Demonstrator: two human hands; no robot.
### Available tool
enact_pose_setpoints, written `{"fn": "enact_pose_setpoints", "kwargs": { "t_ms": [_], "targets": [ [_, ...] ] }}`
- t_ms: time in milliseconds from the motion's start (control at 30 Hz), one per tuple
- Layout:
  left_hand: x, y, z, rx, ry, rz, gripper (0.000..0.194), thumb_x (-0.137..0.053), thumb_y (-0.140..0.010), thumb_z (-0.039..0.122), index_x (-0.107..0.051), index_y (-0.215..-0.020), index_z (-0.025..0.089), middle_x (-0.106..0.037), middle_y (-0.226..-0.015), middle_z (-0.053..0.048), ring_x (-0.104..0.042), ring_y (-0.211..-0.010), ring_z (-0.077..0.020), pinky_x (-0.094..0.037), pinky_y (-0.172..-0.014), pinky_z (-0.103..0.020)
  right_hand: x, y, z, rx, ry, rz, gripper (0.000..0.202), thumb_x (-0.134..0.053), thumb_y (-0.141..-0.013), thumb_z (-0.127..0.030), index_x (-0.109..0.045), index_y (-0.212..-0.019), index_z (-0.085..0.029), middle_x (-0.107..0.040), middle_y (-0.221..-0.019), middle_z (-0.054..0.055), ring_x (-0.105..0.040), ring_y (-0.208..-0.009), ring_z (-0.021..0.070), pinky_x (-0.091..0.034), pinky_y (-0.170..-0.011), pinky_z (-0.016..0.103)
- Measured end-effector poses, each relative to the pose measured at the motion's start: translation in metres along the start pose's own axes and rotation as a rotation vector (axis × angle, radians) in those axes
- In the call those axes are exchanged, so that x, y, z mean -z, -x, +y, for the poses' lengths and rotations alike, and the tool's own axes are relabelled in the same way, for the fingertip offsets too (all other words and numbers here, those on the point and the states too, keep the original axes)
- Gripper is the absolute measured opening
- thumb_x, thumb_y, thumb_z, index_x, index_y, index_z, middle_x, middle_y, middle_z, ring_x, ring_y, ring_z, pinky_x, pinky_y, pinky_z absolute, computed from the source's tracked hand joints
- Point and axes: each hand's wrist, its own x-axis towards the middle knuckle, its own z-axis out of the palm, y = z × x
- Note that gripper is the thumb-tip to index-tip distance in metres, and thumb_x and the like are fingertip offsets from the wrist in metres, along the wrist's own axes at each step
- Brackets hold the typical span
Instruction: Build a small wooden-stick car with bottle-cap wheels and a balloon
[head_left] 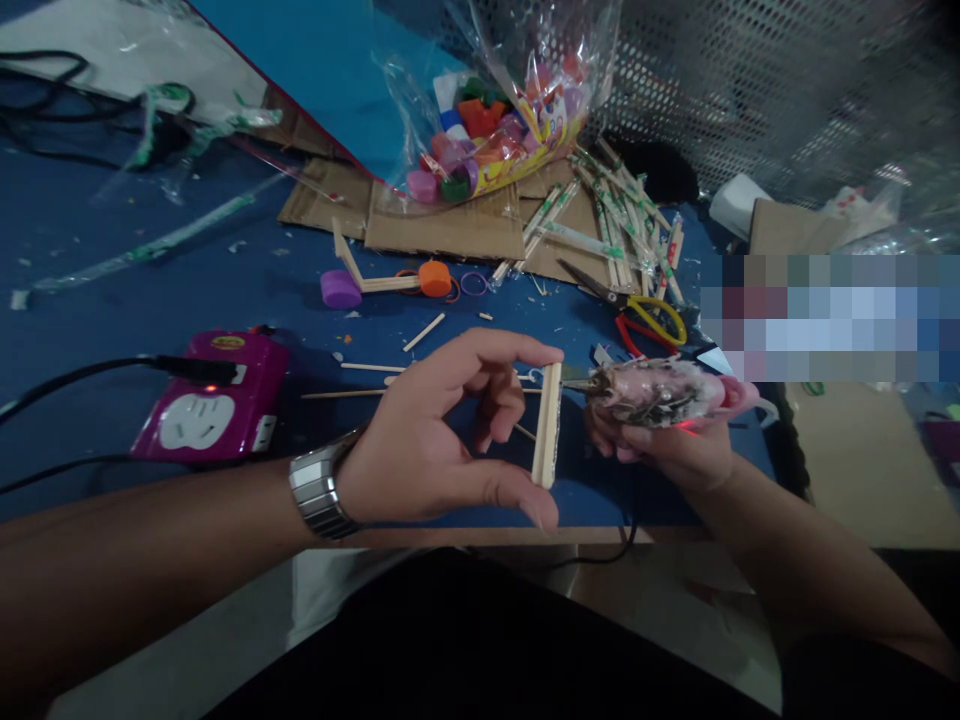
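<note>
wooden stick [547, 424] pinched in left hand [442, 430]

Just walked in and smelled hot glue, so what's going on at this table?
A person's left hand pinches a short wooden stick piece upright between thumb and fingers. The right hand holds a pink glue gun, nozzle pointing at the stick's upper end. Scissors, chopsticks and bottle caps lie on the blue table.

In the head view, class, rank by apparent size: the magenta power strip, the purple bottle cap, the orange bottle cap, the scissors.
1. Magenta power strip, though it lies nearer the camera.
2. Scissors.
3. Purple bottle cap and orange bottle cap: these look alike, so I will not rank them.
</note>
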Motion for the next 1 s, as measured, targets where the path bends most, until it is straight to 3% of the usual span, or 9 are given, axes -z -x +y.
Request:
{"fn": "enact_pose_setpoints", "kwargs": {
  "t_ms": [367,600,800,1000],
  "targets": [
    [-0.0009,-0.0001,0.0013,0.010,-0.020,0.007,0.084,-0.110,-0.064,0.043,-0.069,-0.133,0.021,-0.060,-0.079,0.005,-0.054,-0.064,-0.0071,-0.050,-0.055,-0.017,0.0031,0.0010,0.0025,-0.028,0.030,-0.005,0.025,-0.088,-0.090,-0.043,-0.080,-0.083,-0.021,-0.060,-0.057,-0.002,-0.059,-0.052,0.0147,-0.049,-0.049,0.028],
    [-0.0003,-0.0002,-0.0004,-0.016,-0.012,0.020,0.082,-0.110,-0.062,0.043,-0.071,-0.132,0.022,-0.061,-0.079,0.005,-0.056,-0.064,-0.0073,-0.050,-0.055,-0.017,0.0053,0.0019,0.0048,-0.049,0.004,-0.009,0.031,-0.088,-0.090,-0.044,-0.084,-0.109,-0.020,-0.060,-0.059,-0.002,-0.059,-0.053,0.0147,-0.048,-0.048,0.027],
    [0.0014,-0.0001,-0.0032,-0.027,-0.007,0.006,0.083,-0.111,-0.062,0.040,-0.072,-0.134,0.023,-0.062,-0.080,0.005,-0.057,-0.064,-0.0076,-0.050,-0.055,-0.017,0.0055,0.0023,0.0037,-0.036,0.005,-0.003,0.023,-0.088,-0.091,-0.042,-0.084,-0.099,-0.021,-0.061,-0.059,-0.002,-0.061,-0.054,0.0154,-0.050,-0.050,0.028],
    [0.0010,0.0001,-0.0032,-0.054,0.003,-0.002,0.084,-0.111,-0.063,0.036,-0.071,-0.136,0.023,-0.061,-0.080,0.006,-0.056,-0.066,-0.0070,-0.049,-0.056,-0.015,0.0037,0.0017,0.0024,-0.067,0.000,0.017,0.033,-0.088,-0.090,-0.043,-0.084,-0.112,-0.019,-0.061,-0.058,-0.003,-0.059,-0.051,0.0139,-0.052,-0.051,0.028]
  ]
}}
